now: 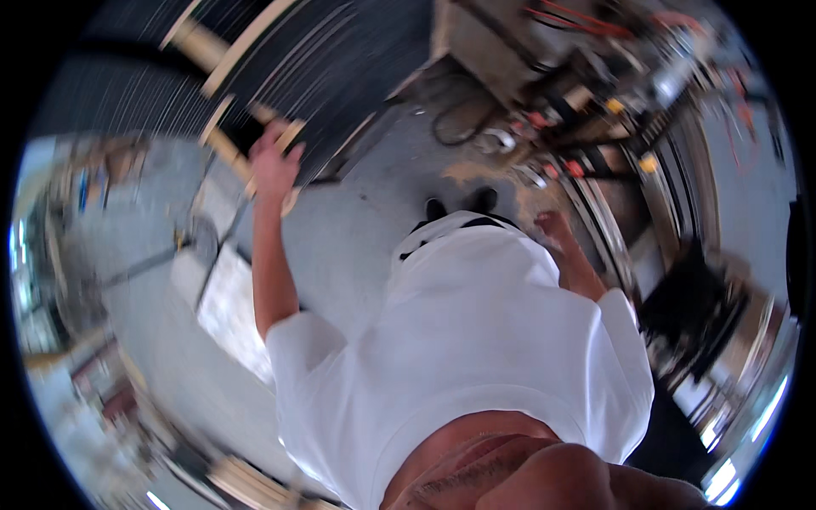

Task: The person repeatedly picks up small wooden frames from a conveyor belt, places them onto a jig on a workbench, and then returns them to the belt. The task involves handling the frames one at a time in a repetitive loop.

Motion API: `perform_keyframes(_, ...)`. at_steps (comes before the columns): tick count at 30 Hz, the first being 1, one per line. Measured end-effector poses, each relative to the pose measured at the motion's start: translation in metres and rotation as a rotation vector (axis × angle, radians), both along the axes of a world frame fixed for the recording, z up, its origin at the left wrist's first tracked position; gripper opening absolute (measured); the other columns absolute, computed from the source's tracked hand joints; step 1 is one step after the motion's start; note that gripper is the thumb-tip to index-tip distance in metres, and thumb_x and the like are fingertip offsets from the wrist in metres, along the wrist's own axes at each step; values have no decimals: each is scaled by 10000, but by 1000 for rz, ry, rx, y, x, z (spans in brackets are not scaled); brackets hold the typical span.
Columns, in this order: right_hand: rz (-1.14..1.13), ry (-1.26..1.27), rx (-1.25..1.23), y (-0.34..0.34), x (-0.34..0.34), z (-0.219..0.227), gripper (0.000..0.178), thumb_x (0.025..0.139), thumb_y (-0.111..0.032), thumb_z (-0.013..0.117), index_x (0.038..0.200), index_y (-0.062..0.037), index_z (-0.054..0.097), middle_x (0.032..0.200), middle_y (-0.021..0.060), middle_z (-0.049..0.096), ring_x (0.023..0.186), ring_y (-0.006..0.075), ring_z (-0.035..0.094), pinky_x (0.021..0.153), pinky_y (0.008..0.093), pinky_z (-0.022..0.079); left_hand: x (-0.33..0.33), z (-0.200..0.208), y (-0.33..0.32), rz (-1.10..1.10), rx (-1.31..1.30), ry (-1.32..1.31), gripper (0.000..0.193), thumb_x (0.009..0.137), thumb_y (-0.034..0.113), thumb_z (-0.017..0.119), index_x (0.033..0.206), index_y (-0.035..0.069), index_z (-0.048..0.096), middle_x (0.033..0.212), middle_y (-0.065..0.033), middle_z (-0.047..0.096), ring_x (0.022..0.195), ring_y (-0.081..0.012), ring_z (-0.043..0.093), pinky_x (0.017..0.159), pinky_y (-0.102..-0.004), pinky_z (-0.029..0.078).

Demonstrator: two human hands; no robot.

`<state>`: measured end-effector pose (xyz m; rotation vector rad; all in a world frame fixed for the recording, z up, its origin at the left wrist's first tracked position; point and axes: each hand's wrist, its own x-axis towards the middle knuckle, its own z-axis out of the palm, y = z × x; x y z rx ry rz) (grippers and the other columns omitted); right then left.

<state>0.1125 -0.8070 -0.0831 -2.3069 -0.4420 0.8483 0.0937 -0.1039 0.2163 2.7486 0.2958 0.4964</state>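
My left hand reaches out ahead and to the left. Its thumb and fingers lie on either side of a short pale wooden strip at the edge of a stack of dark ribbed panels; motion blurs the grip. Another pale wooden strip runs beside the hand, against the panels. Down by my right side hangs my right hand, its fingers loosely curled with nothing visible in them.
To the right, a cluttered rack carries what look like red-and-black tools. Long rails run beneath it. Pale sheets lie on the grey floor at left, and sawdust is scattered ahead of my shoes.
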Motion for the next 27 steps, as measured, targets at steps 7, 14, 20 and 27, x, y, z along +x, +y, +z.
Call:
perform_keyframes(7,-987,-528,-458,-36,-12,249,325,757,-250,655,1041,-93,634,940,137,649,919,347,608,822,424,484,-14,2,-101,138,-348,-398,320,888,141,629,1148,-33,563,1103,-172,616,1006,-250,596,880,-345,476)
perform_keyframes(14,-1227,-683,-1292,-155,-183,319,295,764,-307,658,963,-95,604,1021,129,604,980,364,563,813,480,449,41,-55,-293,-535,-956,316,329,897,117,604,1187,-28,552,1102,-132,627,968,-172,598,858,-285,476)
perform_keyframes(20,-1443,-478,-984,-128,-267,286,298,787,-215,657,1037,-60,608,1053,160,617,1029,360,568,856,439,469,88,-68,-348,-774,-875,626,364,875,114,628,1202,-23,548,1089,-153,641,984,-196,621,873,-297,489)
perform_keyframes(27,-1630,-368,-905,-162,-281,276,256,826,-220,607,1067,-137,587,1008,129,657,979,358,605,824,462,471,114,-99,-358,-764,-803,662,332,865,177,654,1137,-9,607,966,-105,671,866,-148,626,781,-281,503)
